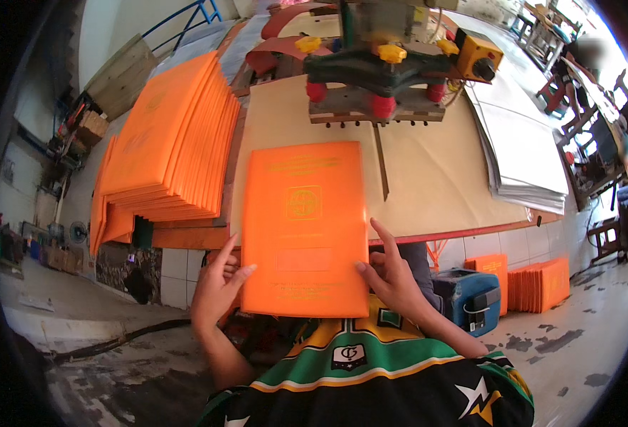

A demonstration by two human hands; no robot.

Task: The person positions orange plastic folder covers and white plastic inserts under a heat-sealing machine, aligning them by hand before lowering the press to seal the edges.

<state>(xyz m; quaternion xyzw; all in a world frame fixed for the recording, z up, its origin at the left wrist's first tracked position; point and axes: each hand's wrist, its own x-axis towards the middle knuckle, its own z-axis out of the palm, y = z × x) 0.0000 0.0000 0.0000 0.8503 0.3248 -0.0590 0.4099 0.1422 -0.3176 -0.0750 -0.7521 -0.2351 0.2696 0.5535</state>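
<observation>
An orange folder (303,242) with a gold round emblem and lines of gold print is upright in front of me. Its far part lies over the tan work surface, while the near part juts past the table edge. My left hand (218,285) grips its left edge near the lower corner, thumb on top and index finger stretched along the side. At the opposite edge my right hand (396,277) has its thumb on the cover and its index finger pointing forward; the other fingers curl by or under the folder.
A tall stack of orange folders (165,135) stands on the left. Ahead, a press head (378,78) with yellow knobs and red fittings overhangs the table, a yellow control box (479,57) beside it. White sheets (520,142) lie right. Below are a blue case (467,299) and more orange folders (541,285).
</observation>
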